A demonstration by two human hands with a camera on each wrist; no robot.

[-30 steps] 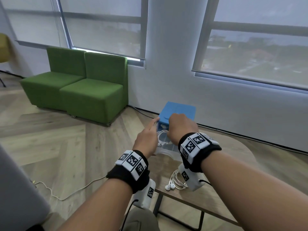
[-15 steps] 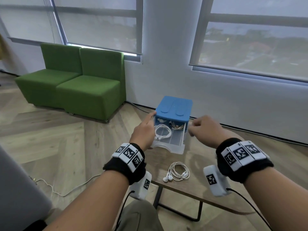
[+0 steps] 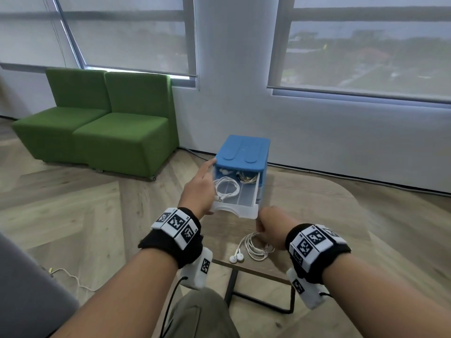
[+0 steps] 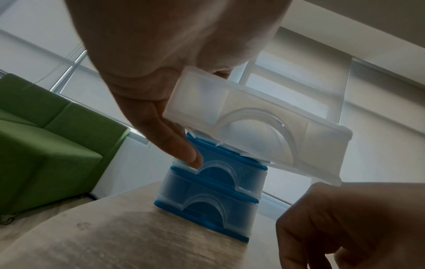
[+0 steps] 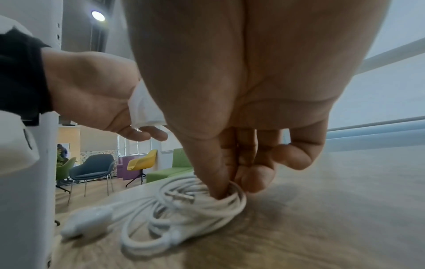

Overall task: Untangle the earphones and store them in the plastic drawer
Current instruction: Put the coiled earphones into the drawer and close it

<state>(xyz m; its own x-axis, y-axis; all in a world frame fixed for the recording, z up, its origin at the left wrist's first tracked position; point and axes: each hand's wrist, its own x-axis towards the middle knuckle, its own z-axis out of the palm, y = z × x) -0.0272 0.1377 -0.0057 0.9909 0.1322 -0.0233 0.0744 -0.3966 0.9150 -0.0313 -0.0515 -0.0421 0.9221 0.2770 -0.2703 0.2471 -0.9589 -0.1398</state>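
The blue plastic drawer unit (image 3: 242, 152) stands on the wooden table (image 3: 317, 215) with its clear top drawer (image 3: 238, 204) pulled out. One coiled white earphone set (image 3: 225, 189) lies inside that drawer. My left hand (image 3: 199, 191) holds the drawer's left front corner, index finger stretched towards the blue casing and thumb (image 4: 177, 143) beneath the drawer (image 4: 257, 127). A second coiled set of earphones (image 3: 255, 247) lies on the table below the drawer. My right hand (image 3: 267, 224) pinches its coil (image 5: 184, 209) between thumb and fingertips (image 5: 253, 179).
Two green chairs (image 3: 97, 128) stand by the window wall at the left. A white cable (image 3: 70, 279) trails on the wooden floor beside a grey surface (image 3: 24, 289). The table's front edge and black frame (image 3: 258, 298) are just below the earphones.
My right hand left the drawer, swung right, then came down onto the coiled earphones on the table. The left hand stayed on the drawer.
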